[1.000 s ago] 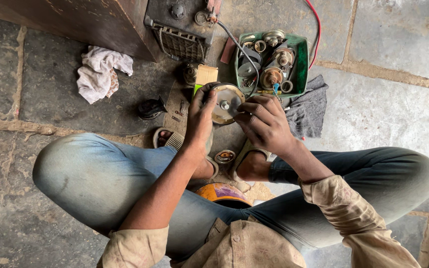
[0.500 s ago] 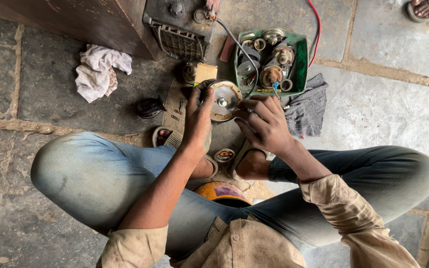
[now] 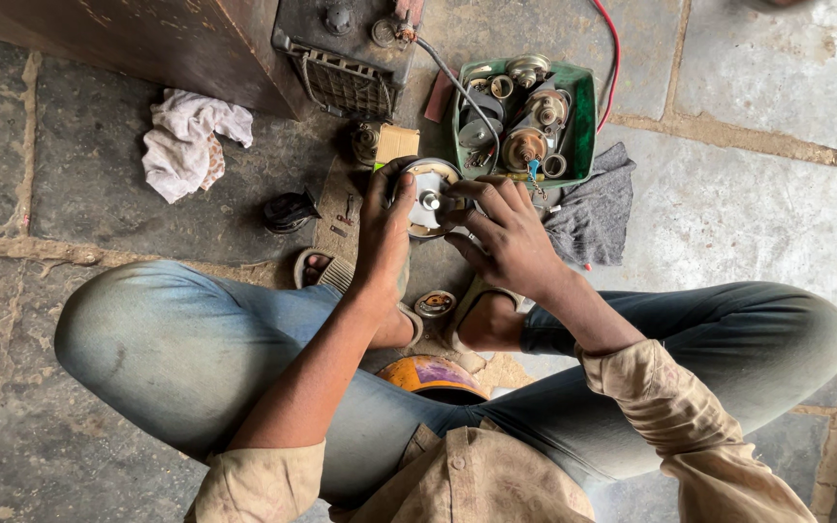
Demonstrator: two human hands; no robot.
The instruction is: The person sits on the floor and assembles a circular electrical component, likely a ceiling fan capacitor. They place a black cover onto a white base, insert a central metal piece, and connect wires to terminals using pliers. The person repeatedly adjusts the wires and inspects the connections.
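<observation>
Round metal motor part [image 3: 428,199], a disc-shaped housing with a short shaft stub at its centre, sits held up between both hands above the stone floor [image 3: 748,203], just ahead of the person's crossed feet. Its flat face looks up at the camera, so its axis runs roughly along the line of sight and not across the floor.

Nearest the body, the left hand [image 3: 385,232] comes up from about seven o'clock of the disc; its fingers [image 3: 380,184] are closed around the rim on the nine o'clock side, gripping it. The right hand [image 3: 506,242] lies at four o'clock; its fingers [image 3: 467,199] curl onto the three o'clock edge and reach toward the shaft, pinching there, though what exactly they pinch cannot be told. Both hands touch the part; the left carries more of the rim.

Farther off, at one o'clock, stands a green tray [image 3: 585,126] of similar metal parts, with a grey cloth [image 3: 598,208] beside it. At ten o'clock, well apart, lies a white rag [image 3: 186,140].
</observation>
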